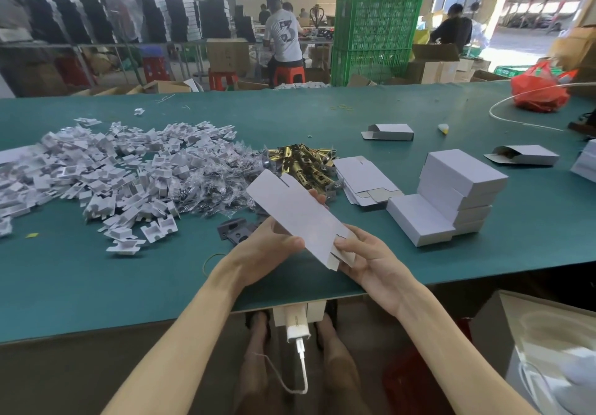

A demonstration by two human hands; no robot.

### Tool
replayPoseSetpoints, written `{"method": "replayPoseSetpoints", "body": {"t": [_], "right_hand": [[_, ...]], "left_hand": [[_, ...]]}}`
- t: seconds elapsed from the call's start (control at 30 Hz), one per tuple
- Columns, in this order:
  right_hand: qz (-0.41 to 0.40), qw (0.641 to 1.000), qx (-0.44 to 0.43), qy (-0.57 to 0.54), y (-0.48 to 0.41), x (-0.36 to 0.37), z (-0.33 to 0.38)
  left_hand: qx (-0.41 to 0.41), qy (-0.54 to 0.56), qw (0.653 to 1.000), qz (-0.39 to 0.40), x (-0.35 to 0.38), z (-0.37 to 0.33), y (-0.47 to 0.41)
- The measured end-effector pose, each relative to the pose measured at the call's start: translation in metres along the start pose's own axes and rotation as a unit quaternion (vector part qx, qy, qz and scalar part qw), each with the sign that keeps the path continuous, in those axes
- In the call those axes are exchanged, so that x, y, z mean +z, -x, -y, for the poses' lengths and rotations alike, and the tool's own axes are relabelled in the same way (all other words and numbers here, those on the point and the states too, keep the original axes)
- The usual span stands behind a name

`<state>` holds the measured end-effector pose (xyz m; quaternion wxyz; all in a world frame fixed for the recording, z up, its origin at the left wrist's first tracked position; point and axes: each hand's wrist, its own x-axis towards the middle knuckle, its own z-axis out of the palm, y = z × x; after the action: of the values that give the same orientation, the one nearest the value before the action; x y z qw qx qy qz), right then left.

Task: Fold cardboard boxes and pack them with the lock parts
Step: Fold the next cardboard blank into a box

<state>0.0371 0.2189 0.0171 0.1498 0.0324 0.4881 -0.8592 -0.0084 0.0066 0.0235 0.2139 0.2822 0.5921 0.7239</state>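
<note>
Over the near edge of the green desk, a flat white cardboard box blank is held tilted. The left grip pinches its long side and the right grip pinches its near end flaps. Just behind lie dark metal plates, then brass lock parts between a heap of white inserts and a stack of flat blanks. Folded boxes are stacked further right.
</note>
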Motion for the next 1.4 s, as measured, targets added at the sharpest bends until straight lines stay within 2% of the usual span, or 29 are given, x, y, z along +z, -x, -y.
{"method": "replayPoseSetpoints", "body": {"t": [0.4,0.53,0.87,1.03,1.17,1.4], "right_hand": [[-0.015,1.000,0.011,0.008,-0.006,0.003,0.000],[-0.031,0.999,-0.016,0.036,-0.007,0.007,-0.002],[0.040,0.991,-0.108,0.061,-0.004,0.006,-0.011],[-0.027,0.986,-0.119,0.113,-0.004,0.014,-0.013],[-0.041,0.981,-0.126,0.142,-0.006,0.013,-0.019],[-0.097,0.966,-0.141,0.196,-0.009,0.011,-0.026]], "left_hand": [[0.021,-0.007,1.000,-0.013,-0.008,0.007,0.000],[0.025,0.022,0.999,-0.022,-0.011,0.010,-0.004],[0.025,0.146,0.965,-0.214,-0.016,0.016,-0.013],[-0.026,0.143,0.964,-0.223,-0.010,0.013,-0.011],[-0.046,0.121,0.969,-0.209,-0.005,0.013,-0.010],[-0.056,0.104,0.969,-0.219,-0.001,0.016,-0.010]]}}
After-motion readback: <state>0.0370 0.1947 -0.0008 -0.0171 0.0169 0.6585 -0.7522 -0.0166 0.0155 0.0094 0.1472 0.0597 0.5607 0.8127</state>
